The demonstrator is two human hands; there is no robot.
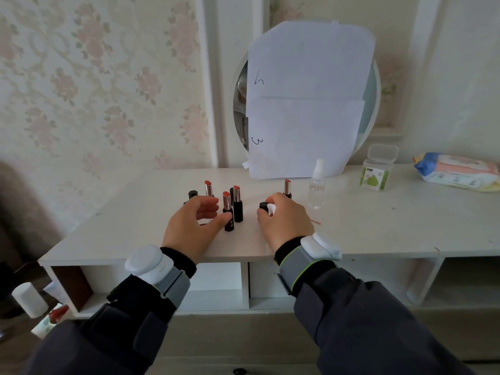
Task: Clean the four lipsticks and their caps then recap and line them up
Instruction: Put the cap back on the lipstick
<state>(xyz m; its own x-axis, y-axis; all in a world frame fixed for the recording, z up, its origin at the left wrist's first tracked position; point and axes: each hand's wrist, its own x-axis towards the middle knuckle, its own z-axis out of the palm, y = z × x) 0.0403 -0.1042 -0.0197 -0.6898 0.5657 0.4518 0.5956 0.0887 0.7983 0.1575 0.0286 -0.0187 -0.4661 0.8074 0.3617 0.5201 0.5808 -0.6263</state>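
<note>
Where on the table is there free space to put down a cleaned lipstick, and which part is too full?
Bare tabletop lies between the spray bottle, the green box and the front edge. Another bare patch is left of the left hand. It is crowded between both hands, around the open lipsticks.

Matt painted worktop, glossy little tubes

Smooth white matt worktop (378, 226); shiny metal-sleeved lipsticks on glossy black plastic bases (238, 205); clear plastic spray bottle (316, 186); white matt paper sheets (305, 98).

Open white desk top (378, 226) along the front edge; three uncapped upright lipsticks (235, 204) cluster mid-desk, clear plastic spray bottle (316, 189) blocks the back right.
</note>
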